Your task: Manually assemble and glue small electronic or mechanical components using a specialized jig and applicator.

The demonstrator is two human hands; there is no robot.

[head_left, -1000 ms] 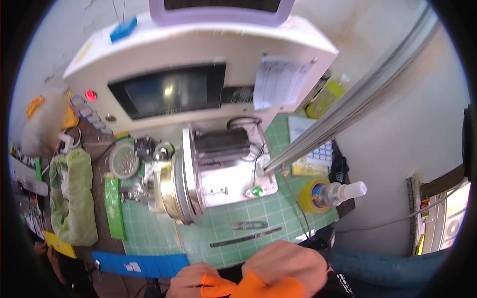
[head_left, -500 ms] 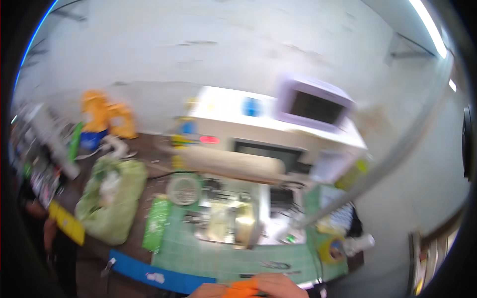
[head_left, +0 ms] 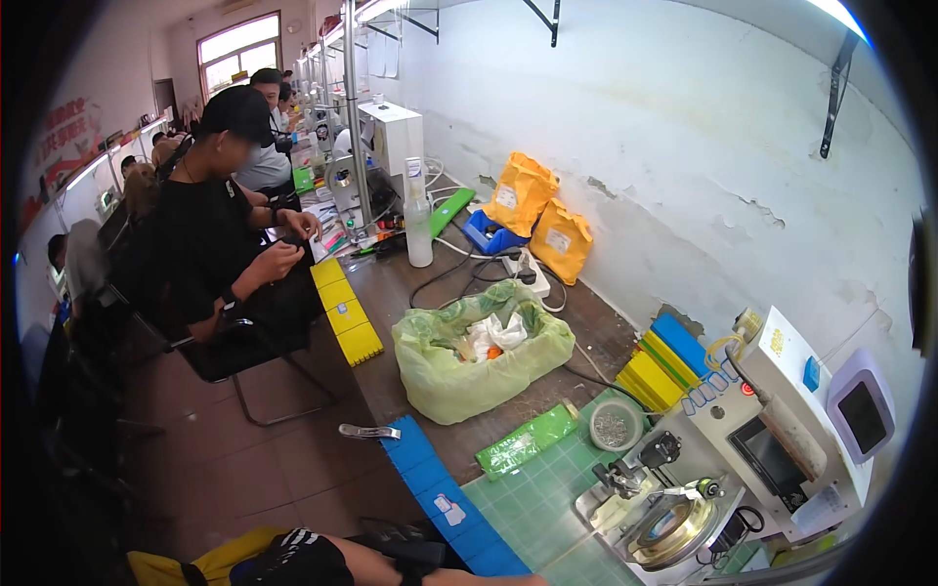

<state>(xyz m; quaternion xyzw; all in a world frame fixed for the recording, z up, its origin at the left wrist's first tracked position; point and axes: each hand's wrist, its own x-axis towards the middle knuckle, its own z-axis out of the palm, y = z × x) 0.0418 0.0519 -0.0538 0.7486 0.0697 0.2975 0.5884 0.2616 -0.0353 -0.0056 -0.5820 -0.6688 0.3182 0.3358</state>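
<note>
At the lower edge, my left forearm [head_left: 369,564] comes in from the left, with a dark band at the wrist. Only a sliver of my left hand [head_left: 481,579] shows beyond it; the picture cuts off its fingers, so what they hold is hidden. Closest to this hand is a long blue strip [head_left: 435,479] along the bench edge, with a small white label on it. Metal tweezers or a clip-like tool [head_left: 369,431] juts out from the strip's far end. My right hand is out of the picture.
A green cutting mat [head_left: 532,503] carries a machine with a round brass wheel [head_left: 674,532] and a bowl of small metal parts [head_left: 616,426]. Beyond are a bag-lined bin [head_left: 459,391], a plastic bottle [head_left: 418,225] and orange packets [head_left: 562,239]. A seated co-worker [head_left: 210,215] is at the left.
My view has swung left, bringing the co-worker and the row of benches into sight. Both hands, earlier together on something orange at the lower edge, have mostly left the picture.
</note>
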